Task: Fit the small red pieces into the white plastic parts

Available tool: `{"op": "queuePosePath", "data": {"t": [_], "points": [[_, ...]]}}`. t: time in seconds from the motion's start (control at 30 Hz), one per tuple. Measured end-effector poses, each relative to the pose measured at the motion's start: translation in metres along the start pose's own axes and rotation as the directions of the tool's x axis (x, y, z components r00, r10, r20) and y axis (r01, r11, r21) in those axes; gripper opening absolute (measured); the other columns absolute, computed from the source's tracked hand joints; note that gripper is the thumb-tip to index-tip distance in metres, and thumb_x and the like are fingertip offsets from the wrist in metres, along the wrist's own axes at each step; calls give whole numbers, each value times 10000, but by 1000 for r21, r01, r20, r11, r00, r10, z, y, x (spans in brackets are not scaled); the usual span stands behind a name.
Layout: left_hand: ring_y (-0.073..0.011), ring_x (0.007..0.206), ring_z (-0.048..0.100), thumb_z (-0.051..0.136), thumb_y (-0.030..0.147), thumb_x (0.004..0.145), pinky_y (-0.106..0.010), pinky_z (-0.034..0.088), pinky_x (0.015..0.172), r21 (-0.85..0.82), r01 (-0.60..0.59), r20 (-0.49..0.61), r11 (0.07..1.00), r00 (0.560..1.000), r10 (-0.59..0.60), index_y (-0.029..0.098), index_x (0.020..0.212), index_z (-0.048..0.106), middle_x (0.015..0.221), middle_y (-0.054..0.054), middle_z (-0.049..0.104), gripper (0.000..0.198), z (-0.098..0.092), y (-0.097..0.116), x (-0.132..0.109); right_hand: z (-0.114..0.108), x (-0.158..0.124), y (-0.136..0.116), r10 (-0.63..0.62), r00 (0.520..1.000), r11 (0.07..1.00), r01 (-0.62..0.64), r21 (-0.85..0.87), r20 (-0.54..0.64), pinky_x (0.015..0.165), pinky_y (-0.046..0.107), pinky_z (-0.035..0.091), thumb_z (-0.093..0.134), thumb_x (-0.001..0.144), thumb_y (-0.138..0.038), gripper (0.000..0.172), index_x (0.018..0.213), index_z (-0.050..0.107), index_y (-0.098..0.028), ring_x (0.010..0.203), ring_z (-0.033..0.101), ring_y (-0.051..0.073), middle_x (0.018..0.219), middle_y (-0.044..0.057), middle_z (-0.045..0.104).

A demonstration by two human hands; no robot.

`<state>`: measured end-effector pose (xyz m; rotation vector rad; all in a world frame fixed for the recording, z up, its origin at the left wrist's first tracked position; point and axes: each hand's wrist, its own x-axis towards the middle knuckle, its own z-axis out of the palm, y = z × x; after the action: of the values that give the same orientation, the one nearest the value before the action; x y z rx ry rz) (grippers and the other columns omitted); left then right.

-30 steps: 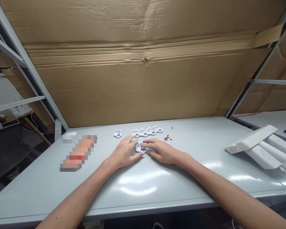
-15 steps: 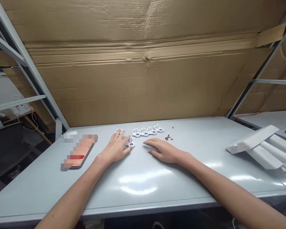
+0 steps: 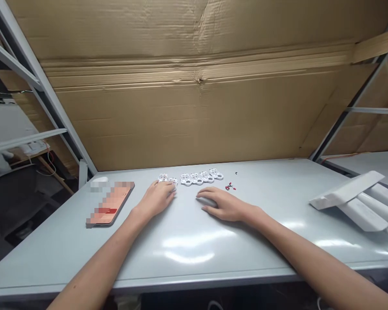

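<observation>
My left hand (image 3: pixel 157 199) lies low on the grey table (image 3: pixel 187 245), fingers stretched forward, their tips on a small white plastic part (image 3: pixel 173 182). That part sits beside another white part (image 3: pixel 162 177) and left of a row of several like parts (image 3: pixel 202 177). My right hand (image 3: pixel 222 205) rests flat on the table, open, fingers pointing left, holding nothing. A few tiny red pieces (image 3: pixel 230 186) lie just beyond it.
A phone-sized flat object (image 3: pixel 110 203) lies left of my left hand, with a small white thing (image 3: pixel 98 179) behind it. White folded pieces (image 3: pixel 352 199) sit at the right edge. A cardboard sheet (image 3: pixel 194 107) closes off the back, between metal frame bars.
My left hand slid the white part away from between my hands, leftward and forward, up to the row. My right hand let go of it and stayed flat on the table.
</observation>
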<state>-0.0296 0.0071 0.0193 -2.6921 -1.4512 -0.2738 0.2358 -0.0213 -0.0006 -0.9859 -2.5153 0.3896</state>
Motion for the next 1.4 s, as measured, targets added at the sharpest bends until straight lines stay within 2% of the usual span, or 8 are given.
{"op": "queuePosePath", "data": {"t": [0.13,0.33,0.7,0.87,0.97,1.13,1.27,1.4], "points": [[-265,1168,588,362,333,986,-484,325,1110,-4,-72,49,997,996,72,217,1103,623,1233,-97,651,309,0,0,-3,-2,0,-1,-1,1000,1000,1,5,2,1023,463,455,513,938,-325,375,1284,598,-206,1194,563,278,1312,136,603],[-296,1430,331,281,404,1016,-519,194,1178,-81,17,96,997,995,-9,136,1440,394,1518,-165,402,513,16,4,-1,-5,1,-5,-12,1000,1000,12,-17,27,1009,444,463,545,916,-332,388,1276,600,-198,1182,569,276,1296,142,610],[-306,1494,108,225,536,1012,-558,120,1183,-125,139,157,982,980,-119,113,1509,291,1599,-200,173,656,20,11,2,-6,2,-7,-19,1000,999,20,-30,23,993,410,473,552,915,-343,361,1229,635,-185,1165,583,269,1281,139,620],[-353,1482,146,247,541,1003,-605,135,1157,-78,196,149,978,972,-182,162,1514,306,1598,-173,210,640,16,9,3,-11,1,-2,-12,1000,998,12,-55,-6,966,412,494,538,920,-342,324,1198,650,-219,1137,604,266,1266,115,636],[-356,1477,175,257,542,1001,-605,139,1153,-70,205,158,976,969,-192,166,1513,316,1591,-171,238,638,16,8,3,-19,-3,11,100,989,992,-107,-65,-110,965,438,490,502,934,-352,317,1186,657,-238,1139,607,283,1234,101,660],[-378,1458,229,248,530,1005,-668,136,1120,-38,206,115,978,973,-200,164,1501,336,1577,-183,270,623,19,8,3,-32,-12,40,390,888,907,-416,-64,-246,939,479,483,467,923,-288,306,1138,675,-221,1131,601,325,1230,114,665],[-373,1466,205,290,522,1002,-657,135,1131,-47,167,55,985,985,-165,146,1485,357,1575,-204,264,616,20,12,3,-38,-14,47,540,819,822,-562,-87,-195,817,415,505,474,895,-280,252,886,715,-208,990,648,311,1054,119,709],[-288,1484,193,297,527,1010,-585,60,1185,-106,-32,15,994,999,34,182,1466,394,1580,-160,281,581,19,19,3,-40,-14,45,556,817,807,-575,-134,-153,747,369,499,523,873,-335,221,864,710,-218,983,635,298,1043,109,705]]}}
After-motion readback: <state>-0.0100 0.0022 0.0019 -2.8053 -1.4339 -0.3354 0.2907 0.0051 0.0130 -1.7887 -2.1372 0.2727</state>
